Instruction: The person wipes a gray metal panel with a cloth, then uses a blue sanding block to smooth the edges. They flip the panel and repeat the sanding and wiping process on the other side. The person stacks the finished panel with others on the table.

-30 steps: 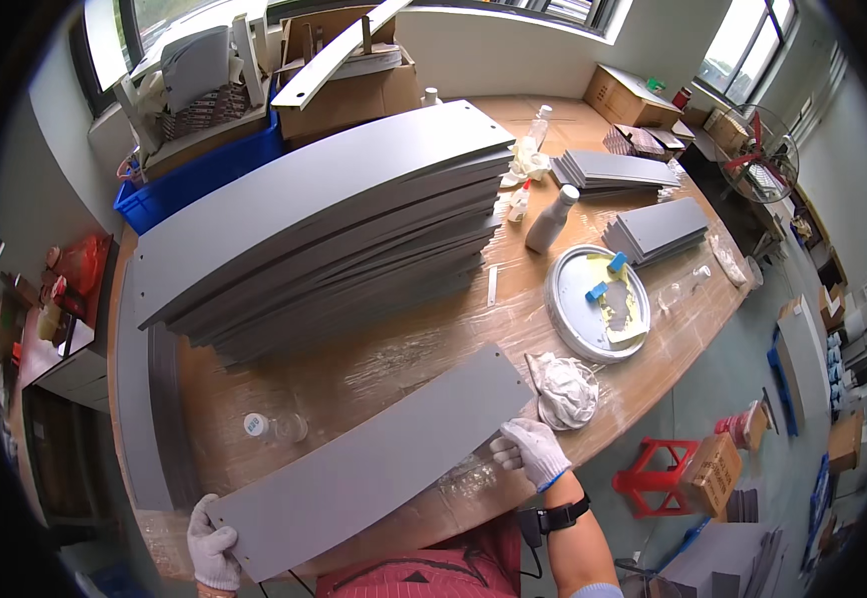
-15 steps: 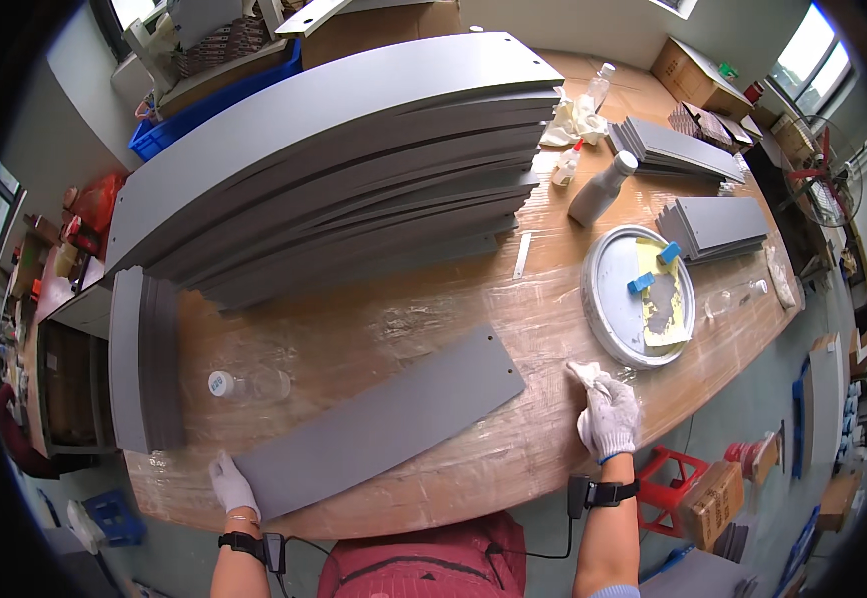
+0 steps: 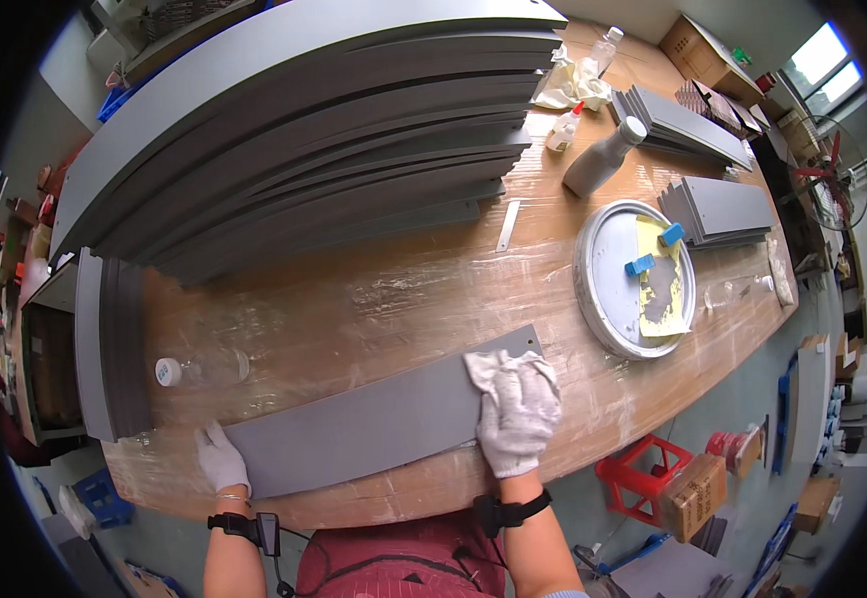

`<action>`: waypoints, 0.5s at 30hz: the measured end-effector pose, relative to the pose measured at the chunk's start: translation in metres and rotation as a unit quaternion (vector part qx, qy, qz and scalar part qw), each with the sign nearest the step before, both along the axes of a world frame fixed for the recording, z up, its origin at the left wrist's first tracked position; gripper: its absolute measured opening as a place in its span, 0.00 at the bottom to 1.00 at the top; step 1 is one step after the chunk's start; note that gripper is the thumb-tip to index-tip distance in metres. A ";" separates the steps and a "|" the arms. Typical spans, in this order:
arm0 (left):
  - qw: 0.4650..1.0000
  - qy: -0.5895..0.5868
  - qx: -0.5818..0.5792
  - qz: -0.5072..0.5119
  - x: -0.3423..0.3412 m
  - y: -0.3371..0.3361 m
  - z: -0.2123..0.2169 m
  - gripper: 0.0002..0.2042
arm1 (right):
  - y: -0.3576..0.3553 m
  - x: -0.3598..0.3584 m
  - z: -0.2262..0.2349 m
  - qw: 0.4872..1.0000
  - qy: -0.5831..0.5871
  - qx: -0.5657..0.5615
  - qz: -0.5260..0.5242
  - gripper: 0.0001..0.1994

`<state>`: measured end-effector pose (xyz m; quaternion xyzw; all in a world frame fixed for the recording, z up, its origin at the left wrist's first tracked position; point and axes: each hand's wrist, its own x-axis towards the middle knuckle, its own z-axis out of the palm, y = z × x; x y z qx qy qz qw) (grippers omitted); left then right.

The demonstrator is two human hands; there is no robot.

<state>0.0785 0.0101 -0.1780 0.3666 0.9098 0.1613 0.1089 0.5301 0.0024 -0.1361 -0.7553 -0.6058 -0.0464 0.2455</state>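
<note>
A long, slightly curved grey panel [image 3: 353,425] lies flat near the table's front edge. At its left end, my left hand [image 3: 222,464], in a white knit glove, grips the edge. My right hand [image 3: 519,419], gloved the same way, is closed on a white cloth [image 3: 509,371] and presses it on the panel's right end. One small hole shows at that end beyond the cloth. The palm and fingertips of my right hand are hidden from above.
A tall stack of grey panels [image 3: 314,110] fills the back left; upright panels [image 3: 104,349] stand at the left. Right of my hands is a round grey lid [image 3: 608,289] with blue clips [image 3: 640,265]. Bottles [image 3: 605,159] and short panel stacks [image 3: 722,211] stand beyond. A clear bottle [image 3: 204,368] lies behind the panel.
My right hand has moved left with the cloth, from the bare table onto the panel's right end. The panel has turned a little, and the whole view has shifted.
</note>
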 end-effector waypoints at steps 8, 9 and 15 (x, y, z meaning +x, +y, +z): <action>0.999 -0.043 -0.023 -0.006 0.015 0.011 0.014 0.31 | -0.117 0.234 0.010 0.736 0.646 0.035 -0.200 0.20; 0.999 -0.051 -0.018 -0.010 0.011 0.010 0.015 0.31 | -0.103 0.201 0.031 0.681 0.712 0.062 -0.157 0.21; 0.966 -0.182 0.138 -0.119 -0.025 -0.013 0.032 0.20 | -0.026 0.118 0.044 0.839 0.537 -0.075 -0.048 0.25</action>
